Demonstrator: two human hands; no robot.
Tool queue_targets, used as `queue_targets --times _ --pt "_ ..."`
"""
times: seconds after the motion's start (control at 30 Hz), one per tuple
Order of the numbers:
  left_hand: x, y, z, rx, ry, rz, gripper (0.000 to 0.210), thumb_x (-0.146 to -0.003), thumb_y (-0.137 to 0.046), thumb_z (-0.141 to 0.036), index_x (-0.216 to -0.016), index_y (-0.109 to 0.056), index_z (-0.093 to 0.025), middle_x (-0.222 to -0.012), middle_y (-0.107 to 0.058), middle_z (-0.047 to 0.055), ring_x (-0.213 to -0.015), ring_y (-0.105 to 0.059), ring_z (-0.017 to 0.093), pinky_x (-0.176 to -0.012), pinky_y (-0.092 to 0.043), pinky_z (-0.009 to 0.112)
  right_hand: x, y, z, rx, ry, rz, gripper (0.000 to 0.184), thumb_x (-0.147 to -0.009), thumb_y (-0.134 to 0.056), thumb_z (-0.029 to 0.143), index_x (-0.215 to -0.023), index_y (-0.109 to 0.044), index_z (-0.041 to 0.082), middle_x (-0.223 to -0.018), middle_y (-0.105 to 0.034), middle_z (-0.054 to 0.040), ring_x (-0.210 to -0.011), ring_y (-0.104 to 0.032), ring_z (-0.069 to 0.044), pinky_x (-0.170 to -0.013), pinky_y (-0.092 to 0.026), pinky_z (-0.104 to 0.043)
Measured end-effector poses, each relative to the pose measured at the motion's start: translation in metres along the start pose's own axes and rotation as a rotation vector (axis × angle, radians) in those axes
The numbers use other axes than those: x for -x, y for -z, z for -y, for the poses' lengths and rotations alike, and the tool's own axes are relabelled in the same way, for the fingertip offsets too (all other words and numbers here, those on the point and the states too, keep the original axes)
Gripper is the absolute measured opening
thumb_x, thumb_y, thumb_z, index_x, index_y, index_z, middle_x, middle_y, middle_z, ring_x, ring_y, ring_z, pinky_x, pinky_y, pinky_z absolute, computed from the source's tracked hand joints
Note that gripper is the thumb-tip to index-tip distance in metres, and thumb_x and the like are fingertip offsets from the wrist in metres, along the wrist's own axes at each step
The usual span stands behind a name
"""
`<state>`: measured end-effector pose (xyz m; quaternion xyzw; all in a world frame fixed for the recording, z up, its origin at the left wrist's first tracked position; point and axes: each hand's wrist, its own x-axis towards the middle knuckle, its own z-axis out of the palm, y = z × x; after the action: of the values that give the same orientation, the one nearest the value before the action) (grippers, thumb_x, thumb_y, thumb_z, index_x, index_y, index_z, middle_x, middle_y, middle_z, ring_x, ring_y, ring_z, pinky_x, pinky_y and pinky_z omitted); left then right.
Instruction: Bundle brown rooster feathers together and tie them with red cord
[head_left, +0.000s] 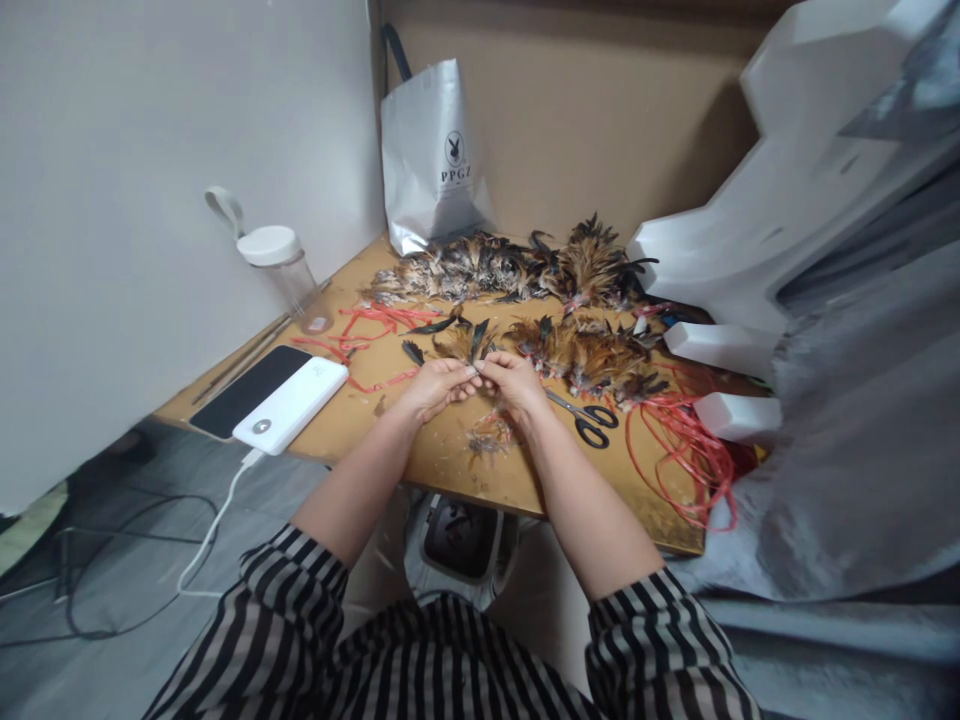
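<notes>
L fingers (459,376) & R fingers (496,370) pinching feather bunch (466,343) btm; scissors (580,411) nr R.

Soft, dim light; shadow on tan wall (592,110); edges stretched.

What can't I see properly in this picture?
All in the head view:
- What the left hand and right hand pinch, if anything: too small, and the hands themselves cover it.
- The tips of the scissors: the right hand and wrist are in the way.
- The tiny print on the silver bag: too small.
- Where the white cable ends: the striped sleeve hides it.
</notes>
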<state>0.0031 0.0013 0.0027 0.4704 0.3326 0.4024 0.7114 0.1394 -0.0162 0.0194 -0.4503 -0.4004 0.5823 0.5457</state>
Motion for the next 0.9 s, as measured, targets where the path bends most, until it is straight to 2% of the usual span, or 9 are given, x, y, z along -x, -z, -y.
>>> queue_targets --times 0.17,0.53,0.7,0.9 --pt "0.0010 -0.0019 0.0003 -0.001 0.000 -0.005 0.023 -0.063 -0.069 -0.028 -0.069 -0.064 -0.006 -0.057 -0.061 0.004 -0.047 -0.051 0.004 -0.046 -0.039 0.014 -0.0016 0.0016 -0.0020 -0.015 0.008 -0.039 0.029 -0.048 -0.073 0.034 -0.058 -0.053 0.017 -0.041 -0.048 0.0062 -0.038 -0.038 -0.005 -0.039 -0.026 -0.019" --pt "0.0013 0.0005 0.0030 -0.034 0.027 0.030 0.022 -0.064 -0.068 -0.027 -0.073 -0.065 -0.007 -0.066 -0.064 0.007 -0.053 -0.053 0.005 -0.050 -0.040 0.015 -0.0031 0.0042 -0.0071 -0.067 -0.087 0.022 0.029 -0.048 -0.074 0.033 -0.061 -0.054 0.018 -0.048 -0.054 0.0044 -0.044 -0.047 -0.008 -0.042 -0.030 -0.020" --pt "0.0024 -0.0014 0.0000 -0.051 0.040 0.033 0.024 -0.064 -0.068 -0.027 -0.076 -0.065 -0.007 -0.068 -0.065 0.008 -0.053 -0.054 0.006 -0.048 -0.039 0.015 -0.0040 0.0064 -0.0060 -0.012 -0.058 -0.033 0.031 -0.047 -0.075 0.033 -0.069 -0.060 0.018 -0.053 -0.057 0.0042 -0.044 -0.045 -0.007 -0.044 -0.033 -0.021" --pt "0.0032 -0.0024 -0.0025 -0.045 0.025 -0.007 0.025 -0.064 -0.068 -0.030 -0.072 -0.064 -0.007 -0.063 -0.063 0.006 -0.050 -0.051 0.004 -0.046 -0.037 0.014 -0.0038 0.0102 -0.0033 0.012 0.027 -0.013 0.028 -0.052 -0.072 0.036 -0.070 -0.063 0.017 -0.055 -0.058 0.0027 -0.044 -0.042 -0.006 -0.043 -0.031 -0.020"
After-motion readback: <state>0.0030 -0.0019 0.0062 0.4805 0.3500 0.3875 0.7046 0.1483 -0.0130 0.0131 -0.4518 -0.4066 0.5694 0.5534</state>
